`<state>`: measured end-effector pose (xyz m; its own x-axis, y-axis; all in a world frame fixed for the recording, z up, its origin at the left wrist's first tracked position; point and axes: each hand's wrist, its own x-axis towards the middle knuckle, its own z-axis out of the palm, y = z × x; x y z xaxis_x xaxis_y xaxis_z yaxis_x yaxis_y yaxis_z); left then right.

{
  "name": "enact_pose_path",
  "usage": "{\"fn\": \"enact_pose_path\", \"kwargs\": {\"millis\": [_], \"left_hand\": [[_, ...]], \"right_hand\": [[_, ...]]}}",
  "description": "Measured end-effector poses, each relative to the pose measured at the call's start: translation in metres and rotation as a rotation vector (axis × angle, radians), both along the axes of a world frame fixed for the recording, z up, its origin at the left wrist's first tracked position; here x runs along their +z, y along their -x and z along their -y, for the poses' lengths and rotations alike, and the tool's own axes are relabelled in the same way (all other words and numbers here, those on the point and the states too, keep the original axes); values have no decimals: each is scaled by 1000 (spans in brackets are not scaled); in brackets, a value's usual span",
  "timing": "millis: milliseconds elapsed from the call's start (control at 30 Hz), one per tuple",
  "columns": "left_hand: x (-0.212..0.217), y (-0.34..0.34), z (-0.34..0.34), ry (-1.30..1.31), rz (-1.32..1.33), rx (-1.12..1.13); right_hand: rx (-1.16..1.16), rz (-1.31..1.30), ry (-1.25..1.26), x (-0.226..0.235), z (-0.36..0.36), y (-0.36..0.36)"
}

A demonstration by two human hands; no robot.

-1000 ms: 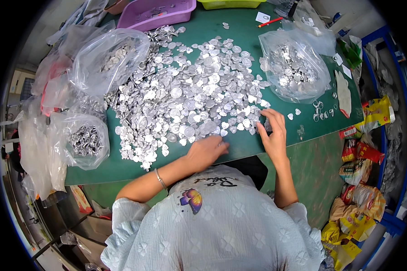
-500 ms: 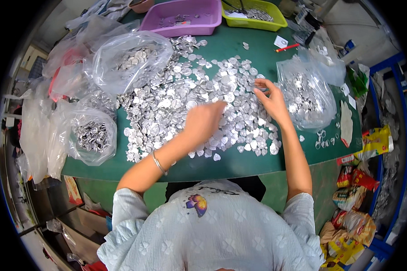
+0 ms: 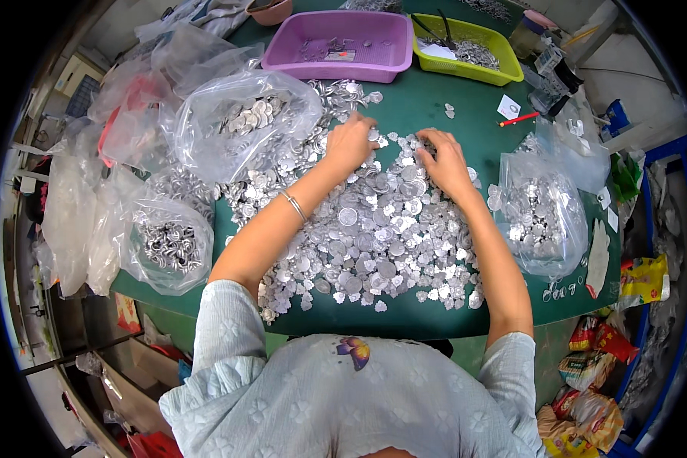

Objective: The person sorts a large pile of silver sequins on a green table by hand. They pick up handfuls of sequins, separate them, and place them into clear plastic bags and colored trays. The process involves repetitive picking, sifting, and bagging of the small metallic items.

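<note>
A wide heap of small silver metal pieces (image 3: 374, 229), round and flower-shaped, covers the green table (image 3: 420, 99). My left hand (image 3: 351, 141) lies palm down on the far edge of the heap, fingers curled into the pieces. Beside it, my right hand (image 3: 444, 160) also rests on the far side of the heap, fingers spread over the pieces. Both forearms stretch across the heap. A thin bracelet (image 3: 294, 206) circles my left wrist. Whether either hand holds pieces is hidden under the palms.
Clear plastic bags of metal pieces stand at the left (image 3: 244, 126), lower left (image 3: 168, 244) and right (image 3: 538, 214). A purple tray (image 3: 336, 46) and a yellow-green tray (image 3: 466, 49) sit at the table's far edge. A red pen (image 3: 519, 118) lies nearby. Snack packets (image 3: 641, 278) lie at the right.
Both hands have moved from the near edge of the heap across it to its far side, and my head has leaned forward over the table.
</note>
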<state>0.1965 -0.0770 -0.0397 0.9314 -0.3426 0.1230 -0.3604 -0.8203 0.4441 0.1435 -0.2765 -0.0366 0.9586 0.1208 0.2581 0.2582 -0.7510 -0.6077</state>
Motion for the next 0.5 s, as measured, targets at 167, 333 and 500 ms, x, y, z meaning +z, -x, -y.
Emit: {"fn": "enact_pose_path", "kwargs": {"millis": [167,333,500], "left_hand": [[-14,-16,-13,38,-36,-90],[-3,-20,-5,-119,-27,-51],[-6,-26,-2,-157,35,-96]], "right_hand": [[-38,21,142,-14,1,-11],[11,22,81,-17,-6,-24],[57,57,82,-13,-22,-30]]}}
